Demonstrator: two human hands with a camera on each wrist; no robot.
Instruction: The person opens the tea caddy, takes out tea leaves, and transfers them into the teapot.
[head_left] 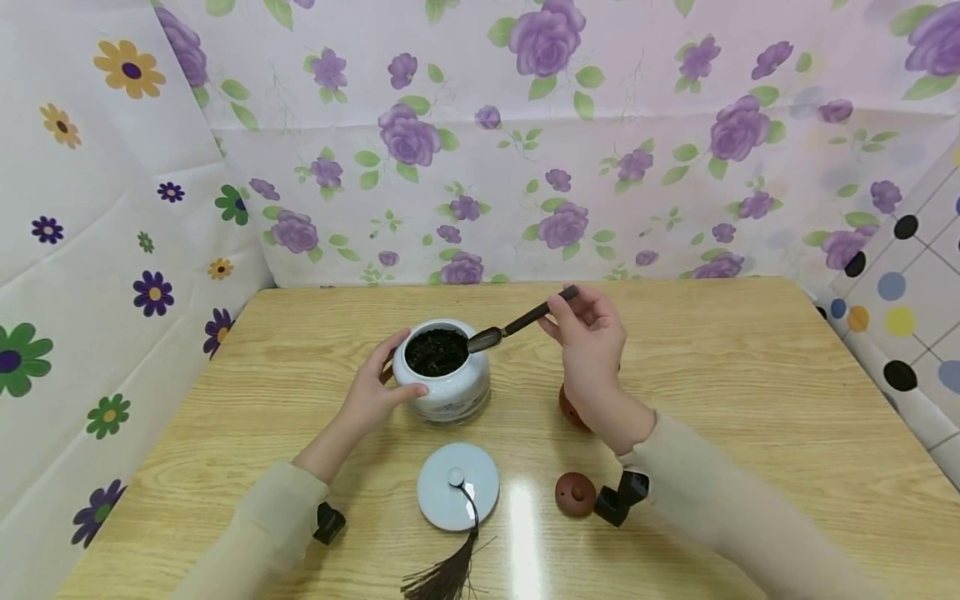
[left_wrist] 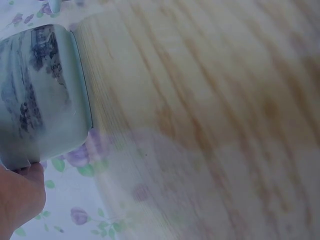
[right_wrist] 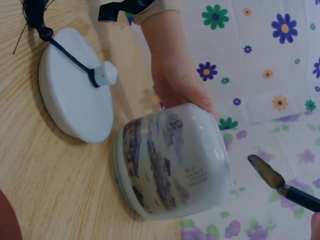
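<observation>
Scoop (head_left: 523, 320) pinched in my right grip (head_left: 594, 354) slants lengthwise down and leftward, its tip just above the right rim of the white jar (head_left: 453, 392), which my nearer left grip (head_left: 372, 387) holds round its left side.

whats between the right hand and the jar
A scoop points from the right hand toward the jar in the head view; the right wrist view shows its tip apart.

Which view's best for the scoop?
Head: it shows the scoop from tip to far end, though the right hand covers a bit of the handle. Right wrist shows the tip and part of the handle; the frame's right edge cuts off the rest. Left wrist doesn't show it.
</observation>
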